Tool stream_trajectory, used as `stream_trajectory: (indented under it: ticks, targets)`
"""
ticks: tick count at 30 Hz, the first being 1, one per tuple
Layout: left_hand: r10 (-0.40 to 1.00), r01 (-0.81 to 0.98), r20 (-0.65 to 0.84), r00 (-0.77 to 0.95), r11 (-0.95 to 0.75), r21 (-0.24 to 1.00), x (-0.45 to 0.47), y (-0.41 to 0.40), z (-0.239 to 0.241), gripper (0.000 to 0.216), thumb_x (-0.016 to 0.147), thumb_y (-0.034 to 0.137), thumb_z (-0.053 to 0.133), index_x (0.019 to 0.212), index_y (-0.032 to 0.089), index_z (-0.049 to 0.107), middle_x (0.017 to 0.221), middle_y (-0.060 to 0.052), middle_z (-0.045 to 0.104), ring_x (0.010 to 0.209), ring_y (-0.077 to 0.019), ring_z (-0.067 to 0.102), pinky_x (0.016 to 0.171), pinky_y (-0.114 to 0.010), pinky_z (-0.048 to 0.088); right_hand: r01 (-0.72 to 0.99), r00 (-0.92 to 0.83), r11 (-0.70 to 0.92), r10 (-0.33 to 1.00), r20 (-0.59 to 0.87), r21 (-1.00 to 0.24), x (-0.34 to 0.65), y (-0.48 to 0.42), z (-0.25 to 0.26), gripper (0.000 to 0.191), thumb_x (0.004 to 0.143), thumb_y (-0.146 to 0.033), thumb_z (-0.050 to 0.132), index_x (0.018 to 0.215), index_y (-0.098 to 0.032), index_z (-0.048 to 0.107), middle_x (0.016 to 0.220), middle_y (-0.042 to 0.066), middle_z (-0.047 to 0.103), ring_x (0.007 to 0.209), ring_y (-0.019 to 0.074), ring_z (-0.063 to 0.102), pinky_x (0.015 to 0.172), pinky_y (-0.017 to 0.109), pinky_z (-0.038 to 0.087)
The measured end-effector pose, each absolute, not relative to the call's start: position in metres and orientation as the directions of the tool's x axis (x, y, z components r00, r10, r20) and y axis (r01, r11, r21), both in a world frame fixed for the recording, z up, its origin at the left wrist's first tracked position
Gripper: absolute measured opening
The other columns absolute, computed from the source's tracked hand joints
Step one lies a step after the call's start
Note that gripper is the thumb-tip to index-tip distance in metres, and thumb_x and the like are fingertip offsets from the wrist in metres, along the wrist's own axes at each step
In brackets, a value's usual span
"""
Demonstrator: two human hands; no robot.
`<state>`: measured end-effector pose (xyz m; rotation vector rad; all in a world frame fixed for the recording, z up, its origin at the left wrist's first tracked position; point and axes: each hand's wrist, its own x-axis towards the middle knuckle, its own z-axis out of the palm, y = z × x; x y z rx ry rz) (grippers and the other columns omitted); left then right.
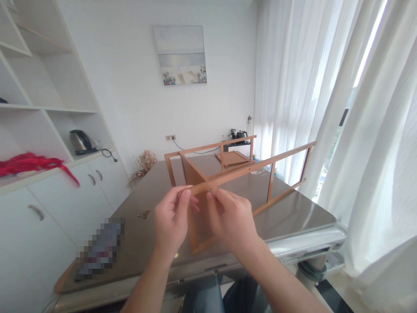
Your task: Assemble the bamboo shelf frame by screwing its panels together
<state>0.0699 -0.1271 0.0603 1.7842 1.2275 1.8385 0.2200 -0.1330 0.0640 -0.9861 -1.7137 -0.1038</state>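
A wooden shelf frame [234,173] lies on its side on the table, with two long slatted side frames joined by a wooden panel [193,168]. My left hand [172,213] is closed around the near end of the front rail, thumb on top. At that same rail, my right hand [230,213] pinches a small thin metal piece [209,191] between thumb and forefinger, just beneath a round screw head [209,185] in the wood. The fingers cover most of the piece, so its exact kind is hidden. Several small metal fittings [143,214] lie on the tabletop to the left.
The brown glossy table [137,248] has a rounded near edge. A blurred-out dark item [102,248] lies at its left corner. Another wooden panel [232,158] rests farther back. White cabinets [42,217] stand left, and white curtains [368,174] hang right. A kettle [81,141] sits on a shelf.
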Motion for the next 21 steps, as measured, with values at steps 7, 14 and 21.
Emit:
stream_trajectory:
  ticks: [7,14,21]
  targets:
    - [0.691,0.33,0.663,-0.286,-0.579,0.746,0.055,-0.127,0.057,0.022,0.099,0.038,0.055,0.103,0.019,0.066,0.068,0.002,0.067,0.06,-0.0121,0.063,0.067,-0.025,0.05,0.491,-0.036,0.549,0.789,0.614,-0.676,0.26,-0.147,0.026,0.03,0.102,-0.037,0.047,0.078,-0.021,0.058,0.059,-0.003,0.062,0.052,0.0112,0.057,0.054,0.022,0.038]
    - [0.7,0.308,0.58,-0.417,-0.492,0.814,0.038,-0.123,0.009,0.029,0.095,0.045,0.059,0.099,0.017,0.063,0.076,-0.002,0.069,0.067,-0.0144,0.066,0.071,-0.027,0.053,0.553,0.154,0.508,0.717,0.68,-0.66,0.313,-0.127,-0.012,0.026,0.1,-0.041,0.053,0.09,-0.021,0.068,0.091,0.006,0.07,0.084,0.0193,0.068,0.073,0.029,0.05]
    - [0.877,0.307,0.332,-0.348,-0.228,0.924,0.035,-0.126,-0.061,0.046,0.081,0.056,0.071,0.1,0.016,0.064,0.087,-0.009,0.075,0.076,-0.0242,0.074,0.073,-0.034,0.059,0.612,0.254,0.437,0.68,0.687,-0.659,0.359,-0.086,-0.039,0.03,0.094,-0.05,0.059,0.091,-0.026,0.075,0.139,0.012,0.052,0.133,0.0301,0.049,0.089,0.041,0.054]
